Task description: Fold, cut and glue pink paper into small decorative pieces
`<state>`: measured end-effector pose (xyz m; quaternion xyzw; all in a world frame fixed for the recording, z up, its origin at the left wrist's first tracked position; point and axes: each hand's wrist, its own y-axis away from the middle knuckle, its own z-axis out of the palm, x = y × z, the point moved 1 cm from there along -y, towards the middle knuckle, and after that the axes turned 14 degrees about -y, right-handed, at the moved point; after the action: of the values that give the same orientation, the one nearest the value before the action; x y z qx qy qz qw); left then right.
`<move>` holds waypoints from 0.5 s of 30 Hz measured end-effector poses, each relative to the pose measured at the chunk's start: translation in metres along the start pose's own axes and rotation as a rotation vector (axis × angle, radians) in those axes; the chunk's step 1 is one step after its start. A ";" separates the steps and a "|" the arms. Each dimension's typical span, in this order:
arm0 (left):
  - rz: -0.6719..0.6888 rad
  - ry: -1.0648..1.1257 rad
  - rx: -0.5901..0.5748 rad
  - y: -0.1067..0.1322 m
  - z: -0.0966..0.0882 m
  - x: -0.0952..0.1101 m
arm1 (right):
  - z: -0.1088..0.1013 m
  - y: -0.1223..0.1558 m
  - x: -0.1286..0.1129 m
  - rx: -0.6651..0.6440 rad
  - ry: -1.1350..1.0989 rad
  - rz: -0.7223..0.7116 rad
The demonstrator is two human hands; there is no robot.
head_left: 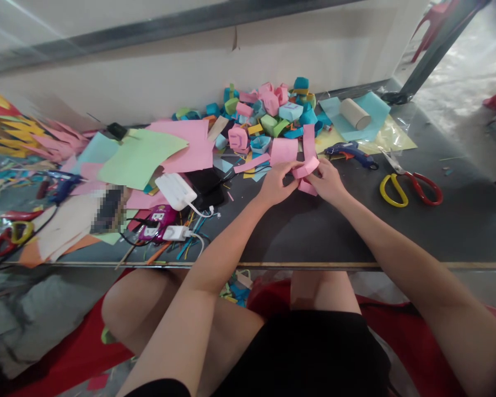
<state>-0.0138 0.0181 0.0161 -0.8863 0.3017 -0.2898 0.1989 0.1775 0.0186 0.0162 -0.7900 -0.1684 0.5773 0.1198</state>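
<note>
A pink paper strip (309, 140) bends into a folded piece between my two hands, above the dark table top. My left hand (278, 184) pinches the strip's left side with thumb and fingers. On the other side, my right hand (328, 181) grips the fold, its fingertips close to the left ones. Just behind my hands lies a curled pink paper sheet (284, 150). A heap of small folded paper pieces (268, 124) in pink, blue, green and yellow sits beyond it. My fingers partly hide the lower end of the strip.
Red-and-yellow-handled scissors (411, 184) and a blue glue gun (351, 153) lie to the right, near a cardboard tube (354, 113). Leftward are green paper sheets (144, 154), a white adapter (176, 191), a purple power strip (159, 223) with cables, and a second glue gun (64, 184).
</note>
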 end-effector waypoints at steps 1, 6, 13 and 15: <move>0.022 -0.011 0.007 0.000 -0.001 0.001 | 0.000 0.000 0.000 0.006 0.007 -0.013; 0.128 -0.083 0.068 0.001 -0.003 0.003 | 0.001 0.000 0.005 0.008 -0.010 -0.058; 0.169 -0.122 0.059 0.003 -0.006 0.009 | 0.001 -0.001 0.009 0.017 -0.043 -0.126; 0.178 -0.130 0.062 0.003 -0.006 0.009 | 0.001 -0.001 0.010 0.032 -0.035 -0.157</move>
<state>-0.0130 0.0085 0.0230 -0.8664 0.3565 -0.2221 0.2701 0.1796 0.0236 0.0078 -0.7620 -0.2229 0.5826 0.1742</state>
